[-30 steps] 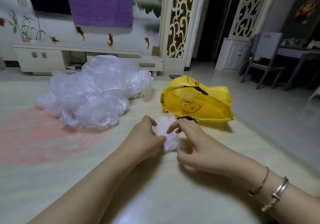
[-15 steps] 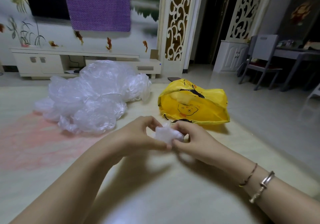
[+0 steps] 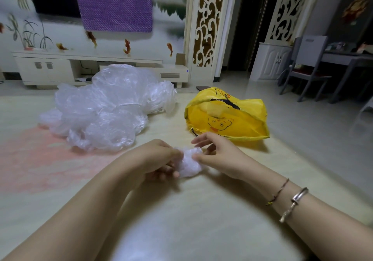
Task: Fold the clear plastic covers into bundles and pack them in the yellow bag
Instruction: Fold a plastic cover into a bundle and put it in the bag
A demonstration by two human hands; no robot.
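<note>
Both hands are meeting over the floor [image 3: 201, 220] around a small crumpled bundle of clear plastic [image 3: 188, 162]. The left hand [image 3: 156, 158] is gripping the bundle with curled fingers, while the right hand [image 3: 218, 155] is pinching its other side, index finger stretched out above it. Beyond them, a big loose pile of clear plastic covers [image 3: 109, 109] is lying to the left, and the yellow bag [image 3: 228, 115], printed with a cartoon face, is sitting just to the right with its mouth gaping open.
</note>
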